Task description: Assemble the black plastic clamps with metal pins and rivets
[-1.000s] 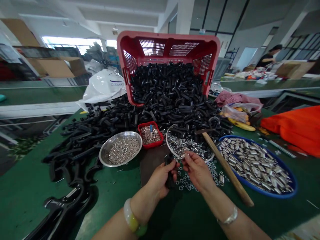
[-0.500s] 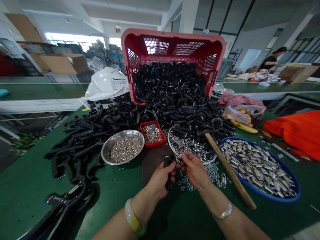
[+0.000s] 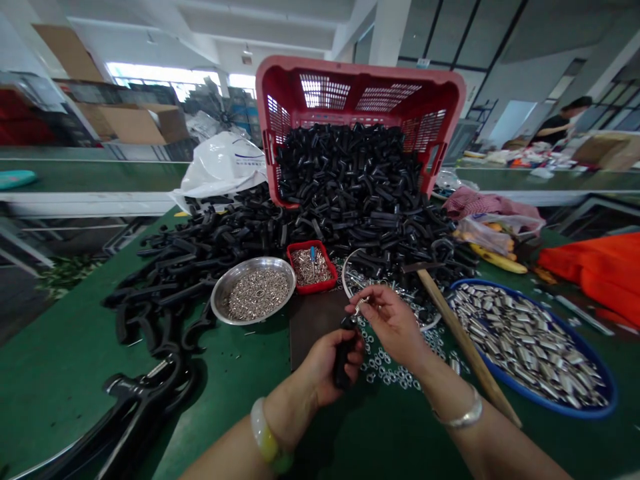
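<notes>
My left hand [image 3: 325, 370] is wrapped round a black handle-shaped part [image 3: 343, 363], held upright over the table. Just above its top end, the fingers of my right hand [image 3: 390, 323] pinch a small shiny metal piece [image 3: 361, 305]; its exact shape is too small to tell. Behind my right hand lies a white-rimmed round tray [image 3: 349, 273] of metal fittings, and loose metal rings [image 3: 393, 375] are scattered beneath it. A dark flat plate [image 3: 307, 327] lies on the table beyond my left hand.
A hammer [image 3: 463, 343] and a blue basin [image 3: 607, 393] of metal sleeves are at right. A steel bowl [image 3: 217, 310] and a red box [image 3: 320, 289] hold small parts. Black parts spill from a red crate [image 3: 360, 70]. Far right, a person [image 3: 555, 127] is behind an orange cloth [image 3: 600, 270].
My right hand has risen slightly and now sits above the black part's top end. My left hand has turned the part and moved a little lower. The whole view has shifted slightly.
</notes>
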Available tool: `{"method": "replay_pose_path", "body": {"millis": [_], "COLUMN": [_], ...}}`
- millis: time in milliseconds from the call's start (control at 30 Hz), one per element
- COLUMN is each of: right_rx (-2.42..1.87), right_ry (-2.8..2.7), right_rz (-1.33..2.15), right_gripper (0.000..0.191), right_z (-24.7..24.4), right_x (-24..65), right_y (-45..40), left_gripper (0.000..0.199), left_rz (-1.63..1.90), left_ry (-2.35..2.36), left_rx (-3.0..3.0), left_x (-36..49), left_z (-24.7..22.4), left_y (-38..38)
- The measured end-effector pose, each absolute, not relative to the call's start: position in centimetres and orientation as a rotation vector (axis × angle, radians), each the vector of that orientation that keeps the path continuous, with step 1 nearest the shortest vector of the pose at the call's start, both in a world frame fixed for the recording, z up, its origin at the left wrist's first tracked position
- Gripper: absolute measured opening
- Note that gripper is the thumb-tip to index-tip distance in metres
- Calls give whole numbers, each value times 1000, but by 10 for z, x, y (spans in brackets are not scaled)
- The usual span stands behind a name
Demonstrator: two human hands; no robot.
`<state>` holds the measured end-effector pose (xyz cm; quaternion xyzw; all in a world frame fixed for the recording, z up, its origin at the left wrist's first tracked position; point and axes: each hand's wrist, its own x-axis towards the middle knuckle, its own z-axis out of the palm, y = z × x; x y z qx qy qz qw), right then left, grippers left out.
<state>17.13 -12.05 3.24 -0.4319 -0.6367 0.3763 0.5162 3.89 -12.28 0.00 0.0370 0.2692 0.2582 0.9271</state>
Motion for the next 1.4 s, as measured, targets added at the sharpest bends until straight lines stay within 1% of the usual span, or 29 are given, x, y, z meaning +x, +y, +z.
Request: {"method": "replay_pose_path", "body": {"millis": [200,367,467,533,600,700,767,867,933,1000,1067,1200,1300,1400], "right_rx": [-1109,-1167,-1180,-1266,-1436,-1685,-1828,-2087,-2239,-2305,-2286,-2091,-1966,-2116], "right_ry": [-1711,-1545,-1441,-1416,-1515,-2027,-2422,-2659,-2618,-2543,-2474,-2362,-2256,-2178], "right_rz": [919,1349,1425,1337,1069,554,376,254,181,182,250,324,181,-33], "right_gripper": [13,21,25,27,25,17,14,18,19,20,21,24,26,25], "right_z": [30,32,23,16,14,21,28,34,32,28,20,3,-1,7], "right_x": [178,186,188,195,207,231,243,254,260,265,265,253,247,256], "right_y": [-120,-116,-111,-106,-100,-104,-117,-143,-158,-166,-169,-160,-146,-130], "left_gripper": [9,18,28,33,33,28,26,23,23,23,22,22,22,22], "left_rz": [397,313,332,374,445,564,619,635,619,609,612,619,626,639], "left_ry": [465,298,245,248,295,403,461,493,499,510,525,547,543,525], "left_rx": [66,184,177,129,52,-36,-55,-74,-69,-47,-27,2,22,41], "left_x": [31,19,15,15,16,15,15,16,18,21,24,29,28,25], "left_z": [-2,-8,-9,-8,-9,-11,-13,-14,-14,-14,-15,-18,-23,-26], "left_y": [-123,-128,-129,-126,-122,-115,-111,-109,-109,-110,-109,-108,-107,-107]}}
